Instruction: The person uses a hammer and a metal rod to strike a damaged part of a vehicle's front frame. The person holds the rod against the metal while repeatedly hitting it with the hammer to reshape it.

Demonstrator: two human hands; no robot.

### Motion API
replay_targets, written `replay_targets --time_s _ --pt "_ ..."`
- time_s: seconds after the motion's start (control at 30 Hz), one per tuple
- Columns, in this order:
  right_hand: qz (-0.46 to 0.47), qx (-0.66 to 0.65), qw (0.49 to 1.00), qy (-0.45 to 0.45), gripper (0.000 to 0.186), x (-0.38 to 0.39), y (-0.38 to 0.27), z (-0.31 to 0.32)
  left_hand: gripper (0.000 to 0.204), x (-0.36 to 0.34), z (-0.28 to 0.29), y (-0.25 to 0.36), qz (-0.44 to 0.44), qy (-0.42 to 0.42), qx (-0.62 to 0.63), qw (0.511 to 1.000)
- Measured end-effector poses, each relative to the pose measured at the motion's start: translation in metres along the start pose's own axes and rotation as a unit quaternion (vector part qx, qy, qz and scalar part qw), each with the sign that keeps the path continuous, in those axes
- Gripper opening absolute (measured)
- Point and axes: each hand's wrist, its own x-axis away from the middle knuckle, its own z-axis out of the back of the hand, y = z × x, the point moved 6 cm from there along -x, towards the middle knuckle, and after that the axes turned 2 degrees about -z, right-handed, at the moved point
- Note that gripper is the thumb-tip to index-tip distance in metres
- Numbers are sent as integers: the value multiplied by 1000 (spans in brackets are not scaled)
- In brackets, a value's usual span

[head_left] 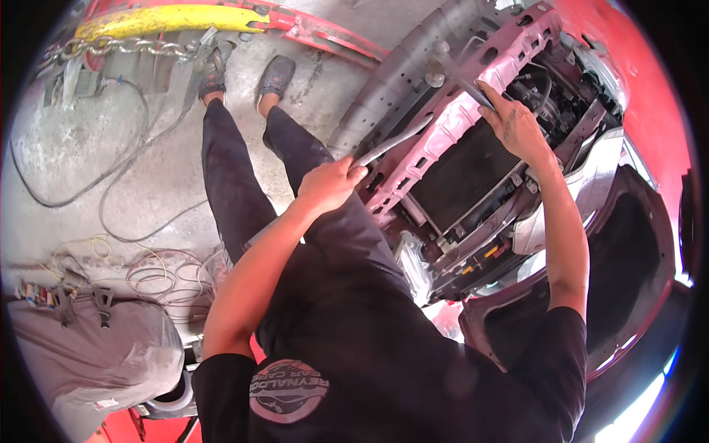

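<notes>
My left hand [329, 184] is closed around a grey metal pry bar [395, 140], whose far end reaches the pinkish-red radiator support [443, 136] at the car's front. My right hand [513, 125] grips the handle of a hammer [437, 65], its rounded metal head over the far side of that support. Along the support run several holes and slots. A dark radiator [461, 177] sits just behind it, below my right hand. Whether the bar's tip touches the support or only overlaps it in view, I cannot tell.
A grey bumper beam [391, 81] lies in front of the support. On the concrete floor, hoses and cables [140, 151] trail at the left. A chain [122, 48] hangs by a yellow bar [170, 21] at the far left. The raised hood [613, 273] stands at right.
</notes>
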Motion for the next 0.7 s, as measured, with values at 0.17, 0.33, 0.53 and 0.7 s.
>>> replay_targets --time_s 0.17,0.33,0.53,0.7 --pt "8 27 1000 -8 48 -4 -4 0 38 9 -4 -6 4 13 12 1000" --pt "10 -23 1000 -17 45 6 3 2 26 -15 -15 -20 42 -104 218 969" --pt "-30 31 998 45 46 34 -9 9 26 -14 -17 -36 58 -198 365 908" --pt "-126 -56 988 67 45 48 -10 3 35 1 -21 -28 52 -243 384 889"
